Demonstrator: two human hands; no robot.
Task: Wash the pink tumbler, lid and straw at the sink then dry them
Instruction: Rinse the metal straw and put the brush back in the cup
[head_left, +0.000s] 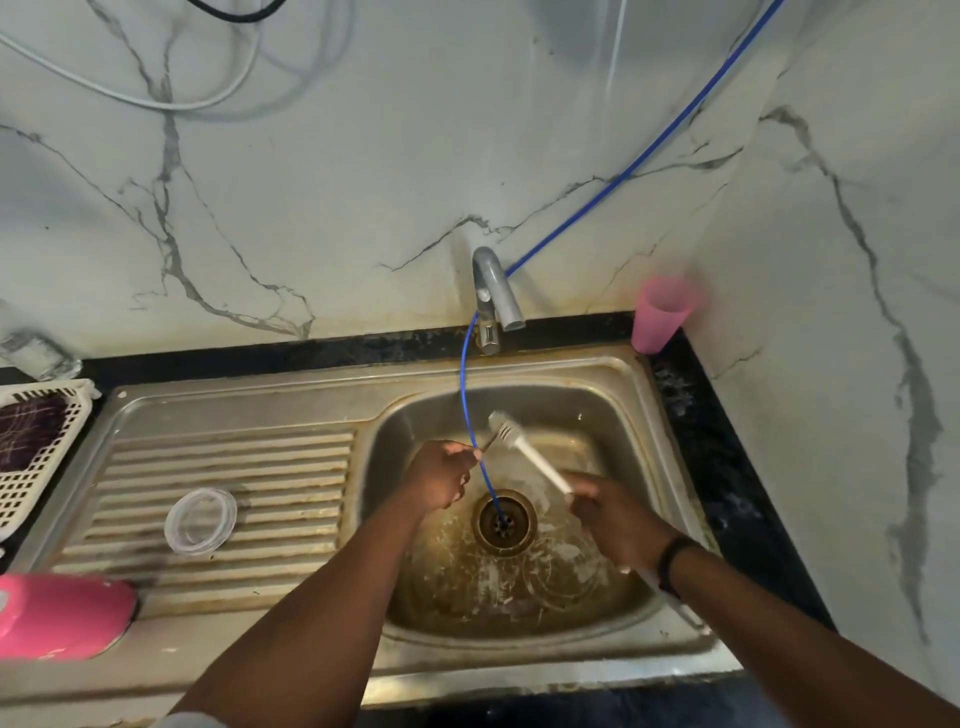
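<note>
Over sink, straw pinched in right-hand fingers

Left hand: forearm reaching in from near left, fingers curled, thumb and fingertips pinched together at far right | Right hand: forearm from near right, dark band on wrist, fingers curled closed

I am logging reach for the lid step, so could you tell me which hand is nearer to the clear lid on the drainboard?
Left. The left hand is over the basin's near-left side, just right of the clear lid; the right hand is farther right, beyond the drain.
</note>
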